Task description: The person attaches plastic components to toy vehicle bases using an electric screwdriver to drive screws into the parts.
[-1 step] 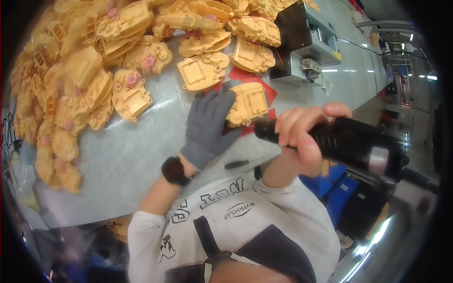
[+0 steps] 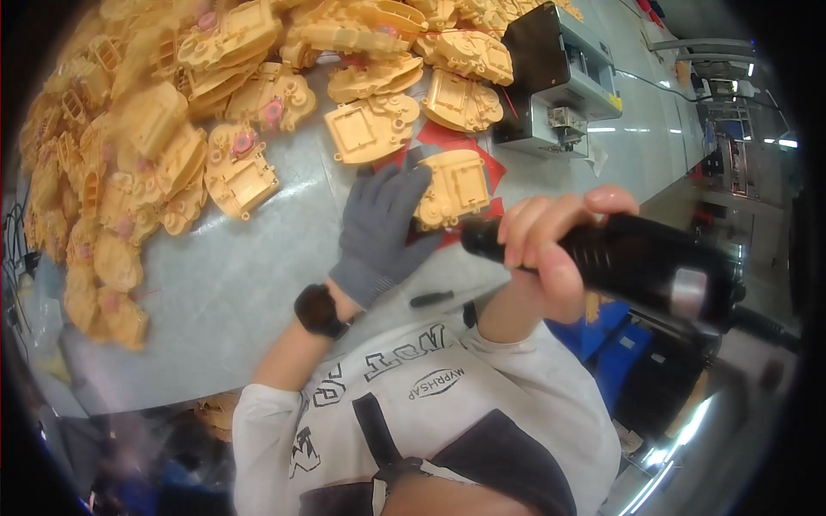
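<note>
Left hand (image 2: 383,219) in a ribbed-cuff grey glove (image 2: 363,277); dark wristwatch (image 2: 320,311); right hand (image 2: 551,245) bare; white shirt (image 2: 533,387) with black-outlined lettering (image 2: 409,353); short sleeves (image 2: 265,421); dark strap (image 2: 376,430) in front.

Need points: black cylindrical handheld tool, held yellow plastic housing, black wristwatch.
Black cylindrical handheld tool (image 2: 638,260), head view: middle of the body.
Held yellow plastic housing (image 2: 453,187), head view: upward-facing side.
Black wristwatch (image 2: 318,310), head view: case.

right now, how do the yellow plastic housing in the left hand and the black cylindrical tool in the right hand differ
The yellow plastic housing is squat and broad; the black cylindrical tool is long. The gloved left hand holds the housing; the bare right hand holds the tool. Each is held in one hand.
</note>
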Action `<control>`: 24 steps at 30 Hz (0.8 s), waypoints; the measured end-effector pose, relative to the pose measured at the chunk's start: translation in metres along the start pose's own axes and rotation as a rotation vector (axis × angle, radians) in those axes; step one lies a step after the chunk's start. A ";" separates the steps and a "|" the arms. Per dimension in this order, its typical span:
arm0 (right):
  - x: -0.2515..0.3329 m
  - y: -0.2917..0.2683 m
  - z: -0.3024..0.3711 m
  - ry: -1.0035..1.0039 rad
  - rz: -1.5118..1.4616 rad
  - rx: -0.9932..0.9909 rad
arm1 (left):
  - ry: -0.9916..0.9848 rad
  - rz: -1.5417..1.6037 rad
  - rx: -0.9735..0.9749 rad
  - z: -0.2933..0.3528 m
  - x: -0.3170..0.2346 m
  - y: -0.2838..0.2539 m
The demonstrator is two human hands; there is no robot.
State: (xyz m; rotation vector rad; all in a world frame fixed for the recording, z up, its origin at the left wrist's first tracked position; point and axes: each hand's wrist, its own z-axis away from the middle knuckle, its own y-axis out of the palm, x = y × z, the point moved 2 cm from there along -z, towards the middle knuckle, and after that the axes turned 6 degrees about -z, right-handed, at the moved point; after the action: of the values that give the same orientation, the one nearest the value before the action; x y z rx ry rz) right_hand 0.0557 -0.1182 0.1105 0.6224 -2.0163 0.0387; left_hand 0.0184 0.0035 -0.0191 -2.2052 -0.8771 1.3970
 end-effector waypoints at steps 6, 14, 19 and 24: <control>-0.016 0.013 0.003 0.037 0.105 -0.066 | -0.012 0.011 0.009 0.004 0.002 0.001; -0.036 0.011 0.005 0.082 0.166 -0.065 | -0.019 0.029 0.000 0.006 0.005 0.004; -0.036 0.008 0.006 0.044 0.085 -0.036 | -0.023 0.023 0.016 0.003 0.003 0.001; -0.033 0.002 0.005 0.027 0.177 0.047 | -0.012 -0.004 0.012 0.003 0.004 0.006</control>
State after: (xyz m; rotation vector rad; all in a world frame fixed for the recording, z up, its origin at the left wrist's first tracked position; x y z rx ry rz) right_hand 0.0638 -0.1047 0.0813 0.4690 -2.0440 0.1993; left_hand 0.0188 0.0018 -0.0272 -2.1872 -0.8743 1.4119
